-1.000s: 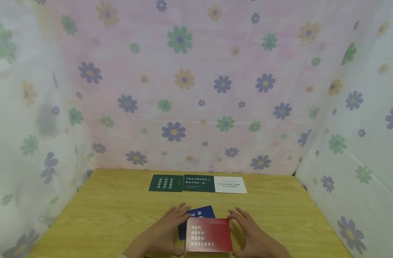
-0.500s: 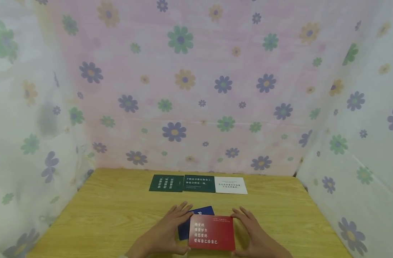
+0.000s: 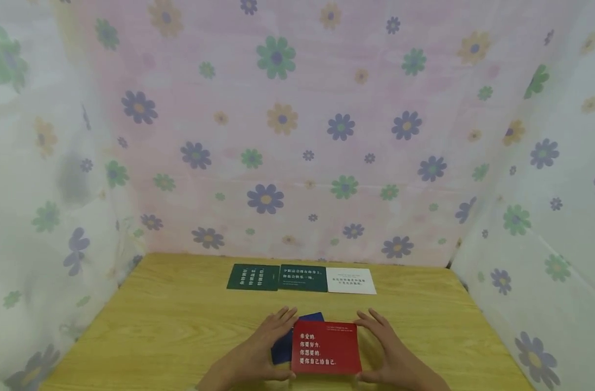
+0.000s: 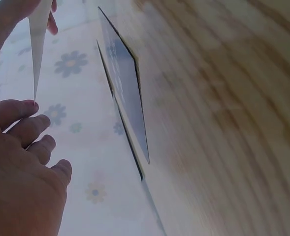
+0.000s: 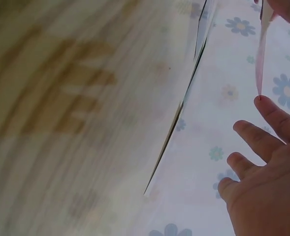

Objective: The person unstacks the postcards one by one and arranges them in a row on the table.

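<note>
In the head view a red card [image 3: 326,347] with white printed lines hangs between both hands, above the table. My left hand [image 3: 251,358] pinches its left edge, thumb at the lower corner and index finger at the upper one. My right hand [image 3: 400,361] pinches the right edge the same way. Both wrist views show the held card [image 4: 38,49] nearly edge-on, apart from the tabletop. Behind it a blue card [image 3: 282,350] lies tilted on the table, partly hidden by the red card and my left fingers.
Toward the back of the wooden table [image 3: 156,315], a green card [image 3: 253,277], a second green card [image 3: 303,278] and a white card [image 3: 351,281] lie side by side in a row. Flower-printed cloth [image 3: 297,136] encloses the back and both sides.
Both hands have shifted the red card slightly up and right in the head view. More of the blue card's printing is covered now. The back row has stayed put.
</note>
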`<act>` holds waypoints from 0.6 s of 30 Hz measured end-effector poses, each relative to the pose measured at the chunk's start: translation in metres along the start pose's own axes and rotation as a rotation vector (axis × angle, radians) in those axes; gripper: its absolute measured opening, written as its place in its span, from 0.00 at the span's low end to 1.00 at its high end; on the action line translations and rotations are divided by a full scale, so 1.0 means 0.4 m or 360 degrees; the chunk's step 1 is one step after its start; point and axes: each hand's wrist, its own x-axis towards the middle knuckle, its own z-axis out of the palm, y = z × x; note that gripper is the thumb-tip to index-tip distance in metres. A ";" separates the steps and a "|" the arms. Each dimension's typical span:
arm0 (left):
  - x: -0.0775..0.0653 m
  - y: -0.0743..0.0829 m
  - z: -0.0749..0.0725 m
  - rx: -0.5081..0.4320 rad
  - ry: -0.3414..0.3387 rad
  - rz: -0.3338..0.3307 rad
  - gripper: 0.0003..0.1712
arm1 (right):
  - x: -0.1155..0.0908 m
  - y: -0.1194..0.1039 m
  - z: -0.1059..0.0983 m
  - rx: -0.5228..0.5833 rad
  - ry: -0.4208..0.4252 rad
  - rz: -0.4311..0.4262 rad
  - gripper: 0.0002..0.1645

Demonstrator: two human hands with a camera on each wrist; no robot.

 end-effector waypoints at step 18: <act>0.080 0.032 0.052 0.0215 0.0077 -0.0151 0.59 | -0.010 0.039 -0.038 -0.0332 0.0216 -0.0149 0.62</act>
